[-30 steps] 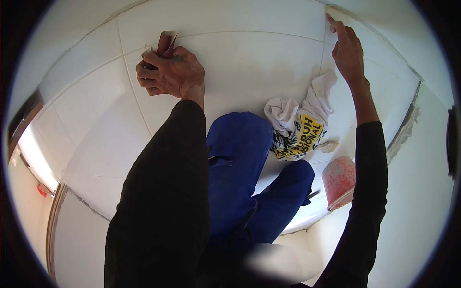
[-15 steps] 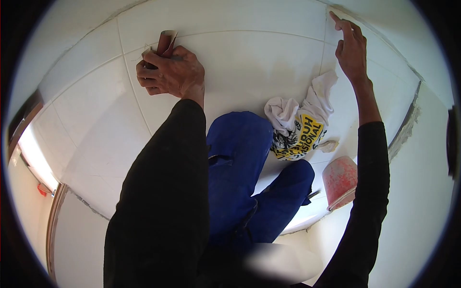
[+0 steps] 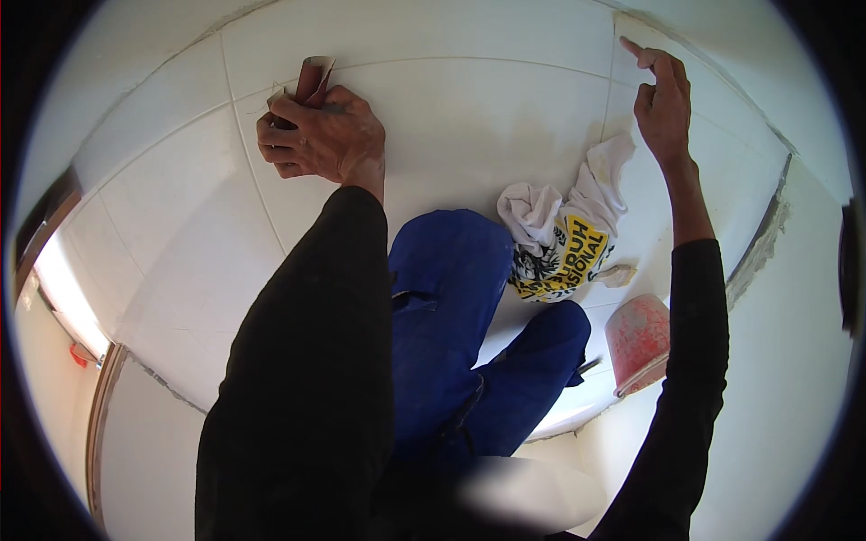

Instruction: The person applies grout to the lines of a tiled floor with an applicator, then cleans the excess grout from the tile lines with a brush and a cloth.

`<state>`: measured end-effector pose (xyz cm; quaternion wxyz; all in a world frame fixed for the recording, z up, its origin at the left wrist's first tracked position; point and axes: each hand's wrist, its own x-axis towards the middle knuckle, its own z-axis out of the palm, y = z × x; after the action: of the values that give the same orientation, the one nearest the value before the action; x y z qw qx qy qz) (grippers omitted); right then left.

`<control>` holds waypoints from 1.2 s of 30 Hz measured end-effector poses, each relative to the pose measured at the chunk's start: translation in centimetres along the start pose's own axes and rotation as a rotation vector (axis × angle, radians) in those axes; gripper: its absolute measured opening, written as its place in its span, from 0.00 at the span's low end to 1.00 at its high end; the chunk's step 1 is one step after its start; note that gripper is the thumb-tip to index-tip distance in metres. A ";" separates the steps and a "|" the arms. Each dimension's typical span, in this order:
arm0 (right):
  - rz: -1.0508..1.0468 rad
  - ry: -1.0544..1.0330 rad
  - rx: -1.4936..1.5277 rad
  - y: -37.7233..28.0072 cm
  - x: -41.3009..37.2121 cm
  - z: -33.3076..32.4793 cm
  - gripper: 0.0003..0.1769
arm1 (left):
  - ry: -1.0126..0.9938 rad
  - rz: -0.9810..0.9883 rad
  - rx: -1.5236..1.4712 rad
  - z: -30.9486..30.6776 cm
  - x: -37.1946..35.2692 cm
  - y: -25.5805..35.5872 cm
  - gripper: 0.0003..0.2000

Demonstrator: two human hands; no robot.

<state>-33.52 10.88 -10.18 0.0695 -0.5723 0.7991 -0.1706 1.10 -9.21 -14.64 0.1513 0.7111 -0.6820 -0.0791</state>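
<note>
The curled sheet (image 3: pixel 312 83) is reddish-brown, pale-edged.

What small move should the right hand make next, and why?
Perhaps run the right hand, forefinger extended, lightly along the tile joint: its fingertip is close beside that joint, contact unclear; that hand appears free, while the left hand clutches a reddish-brown roll.

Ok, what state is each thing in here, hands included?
Left hand: closed around the reddish-brown sheet.
Reddish-brown sheet: curled, partly hidden by the fingers.
Right hand: index finger extended, no object visible in it.
Printed white cloth: crumpled, lying on the tiles.
White tiles: laid, joint lines showing.
Red bucket: smeared with pale marks; contents not visible.
</note>
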 end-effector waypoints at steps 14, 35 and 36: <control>0.066 -0.019 -0.511 1.3 -2.2 1.0 0.48 | 0.057 -0.002 0.085 0.8 0.0 -0.5 0.26; -0.012 0.103 -0.017 0.2 -0.2 0.7 0.31 | 0.006 -0.041 0.088 0.1 0.2 0.1 0.26; 0.009 0.100 0.020 0.1 0.1 0.8 0.29 | 0.015 -0.035 0.096 0.2 0.1 0.0 0.27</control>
<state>-33.43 10.68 -10.99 0.0359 -0.5589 0.8023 -0.2066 1.04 -9.35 -14.80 0.1207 0.7299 -0.6714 -0.0433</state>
